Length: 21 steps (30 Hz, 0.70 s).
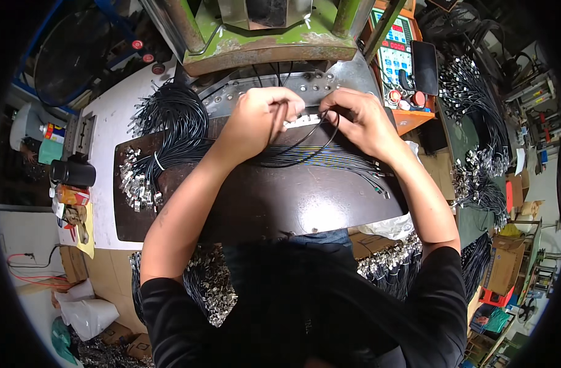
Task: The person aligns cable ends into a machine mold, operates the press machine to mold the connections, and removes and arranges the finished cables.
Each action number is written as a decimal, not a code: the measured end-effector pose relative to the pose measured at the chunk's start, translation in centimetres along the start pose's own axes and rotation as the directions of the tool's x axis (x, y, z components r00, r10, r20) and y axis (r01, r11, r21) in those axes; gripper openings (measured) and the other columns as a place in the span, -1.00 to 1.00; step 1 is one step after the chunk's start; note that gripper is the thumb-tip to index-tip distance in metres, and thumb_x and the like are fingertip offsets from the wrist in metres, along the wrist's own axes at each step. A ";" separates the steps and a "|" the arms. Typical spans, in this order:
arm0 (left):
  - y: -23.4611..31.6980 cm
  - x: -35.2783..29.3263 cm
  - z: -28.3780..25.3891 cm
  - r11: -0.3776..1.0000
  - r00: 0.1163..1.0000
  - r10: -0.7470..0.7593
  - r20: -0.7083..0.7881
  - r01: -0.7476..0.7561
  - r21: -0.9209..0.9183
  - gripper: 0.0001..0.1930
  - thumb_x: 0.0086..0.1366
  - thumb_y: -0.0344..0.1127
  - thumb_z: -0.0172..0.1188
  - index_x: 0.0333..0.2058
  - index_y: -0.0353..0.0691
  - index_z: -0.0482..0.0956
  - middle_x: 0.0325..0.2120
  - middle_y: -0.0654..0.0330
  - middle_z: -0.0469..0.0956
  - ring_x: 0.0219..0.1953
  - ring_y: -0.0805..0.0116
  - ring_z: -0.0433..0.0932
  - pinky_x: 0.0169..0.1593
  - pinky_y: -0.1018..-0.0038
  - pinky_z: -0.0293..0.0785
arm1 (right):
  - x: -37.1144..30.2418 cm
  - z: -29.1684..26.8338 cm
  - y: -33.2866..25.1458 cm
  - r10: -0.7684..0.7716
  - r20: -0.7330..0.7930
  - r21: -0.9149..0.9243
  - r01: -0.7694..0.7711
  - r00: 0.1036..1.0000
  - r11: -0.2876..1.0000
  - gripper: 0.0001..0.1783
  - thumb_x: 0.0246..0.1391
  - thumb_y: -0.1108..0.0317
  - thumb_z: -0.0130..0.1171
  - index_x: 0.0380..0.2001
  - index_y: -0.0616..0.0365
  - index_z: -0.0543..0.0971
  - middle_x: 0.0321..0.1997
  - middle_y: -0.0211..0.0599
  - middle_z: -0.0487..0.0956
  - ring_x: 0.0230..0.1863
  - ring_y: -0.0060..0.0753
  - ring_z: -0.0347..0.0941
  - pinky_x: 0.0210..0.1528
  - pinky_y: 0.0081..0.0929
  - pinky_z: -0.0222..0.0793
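Observation:
Both hands are raised over the front of a metal mould [302, 121] beneath the press. My right hand [360, 119] is closed, thumb and fingers pinching a thin black cable [320, 149] that loops down and back to the left. My left hand [259, 116] is curled shut at the mould's left end. Its fingertips are slightly smeared, and what they hold is hidden. Below the hands a row of black cables [317, 156] lies across a dark brown board [249, 208]. At its left a tied bundle of cables [170, 122] shows many metal plug ends [139, 184].
The green press [268, 52] stands directly ahead. An orange control box [397, 67] with a dark phone [424, 67] is at the right. More cable bundles [476, 116] hang further right. A black cylindrical container [73, 173] and small bottles stand on the left.

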<state>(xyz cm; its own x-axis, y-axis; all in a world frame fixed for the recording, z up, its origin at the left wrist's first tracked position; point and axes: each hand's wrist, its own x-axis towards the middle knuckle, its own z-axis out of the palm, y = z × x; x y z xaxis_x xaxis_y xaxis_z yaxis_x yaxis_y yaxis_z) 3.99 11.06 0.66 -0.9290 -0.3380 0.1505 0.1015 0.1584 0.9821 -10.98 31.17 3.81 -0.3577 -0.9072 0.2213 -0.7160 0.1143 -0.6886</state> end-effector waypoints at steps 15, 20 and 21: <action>0.1 1.7 1.8 0.920 0.982 0.145 0.121 -0.178 0.350 -0.91 0.16 -0.56 0.24 -0.34 -0.28 0.63 -0.53 0.30 0.54 -0.49 0.47 0.37 -0.35 0.50 0.37 | 1.6 -1.0 2.9 -0.144 0.117 -0.004 0.146 0.983 0.989 -0.87 -0.01 0.56 0.26 -0.32 0.29 0.61 -0.36 -0.16 0.66 -0.40 -0.08 0.50 -0.25 -0.18 0.43; -0.6 2.5 2.4 0.910 0.977 0.151 0.152 -0.198 0.365 -0.92 0.15 -0.56 0.23 -0.36 -0.28 0.60 -0.54 0.30 0.53 -0.49 0.47 0.37 -0.34 0.50 0.37 | 1.6 -1.7 2.8 -0.105 0.144 -0.184 0.131 0.984 0.974 -0.88 -0.01 0.56 0.26 -0.33 0.28 0.63 -0.36 -0.14 0.68 -0.38 -0.07 0.54 -0.23 -0.16 0.47; -0.5 2.7 2.6 0.902 0.974 0.156 0.161 -0.207 0.379 -0.92 0.14 -0.56 0.25 -0.37 -0.28 0.59 -0.56 0.27 0.52 -0.51 0.42 0.37 -0.35 0.46 0.37 | 1.5 -1.7 3.0 -0.111 0.153 -0.219 0.143 0.982 0.965 -0.87 -0.01 0.56 0.26 -0.33 0.29 0.64 -0.36 -0.14 0.68 -0.38 -0.06 0.54 -0.22 -0.16 0.48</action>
<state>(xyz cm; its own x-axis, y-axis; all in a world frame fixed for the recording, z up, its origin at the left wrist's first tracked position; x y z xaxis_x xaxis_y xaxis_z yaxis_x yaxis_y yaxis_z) 0.53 12.54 0.28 -0.9469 -0.1550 0.2819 0.1494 0.5642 0.8120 -14.67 30.79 3.28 -0.1805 -0.9654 0.1884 -0.8736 0.0693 -0.4817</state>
